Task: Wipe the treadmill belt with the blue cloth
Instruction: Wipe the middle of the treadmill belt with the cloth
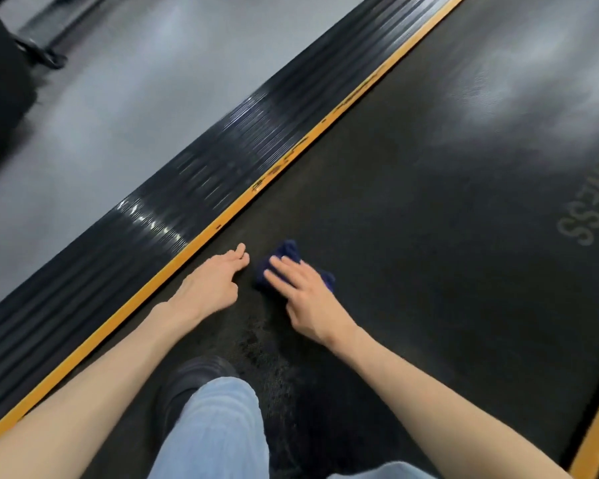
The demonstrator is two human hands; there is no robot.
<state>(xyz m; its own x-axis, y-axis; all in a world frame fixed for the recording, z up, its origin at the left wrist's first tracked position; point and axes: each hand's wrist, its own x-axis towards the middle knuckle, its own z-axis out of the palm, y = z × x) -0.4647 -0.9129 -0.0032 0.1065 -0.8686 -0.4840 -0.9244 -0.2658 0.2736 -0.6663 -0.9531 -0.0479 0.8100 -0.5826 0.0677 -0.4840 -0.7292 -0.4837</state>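
Nearest the lens, a knee in pale jeans over a dark shoe, with two bare forearms reaching forward on either side.

Beyond, filling most of the view, the black treadmill belt: textured, streaked with glare toward the far end. Grey lettering at its right edge, partly cut off. Along the left of the belt, a ribbed black rail edged by a scuffed yellow strip. Past the rail, grey floor, blurred.

Then the left hand: empty, fingers stretched out, resting on the belt just beside the strip. Next to it the right hand, laid flat on the blue cloth, fingers straight and slightly spread, pressing down rather than gripping. Hands apart, though near each other.

Cloth bunched on the belt under the right fingers, toward the left edge, dark folds showing ahead of the fingertips and beside the knuckles.

Likely mid-wipe, with most of the belt left to cover. To do it well:
- Keep even weight over the cloth.
- Sweep in overlapping passes from the strip across toward the lettering.
- Refold to a clean face now and then.
- Brace with the left hand.
- Avoid kneeling on freshly wiped patches.
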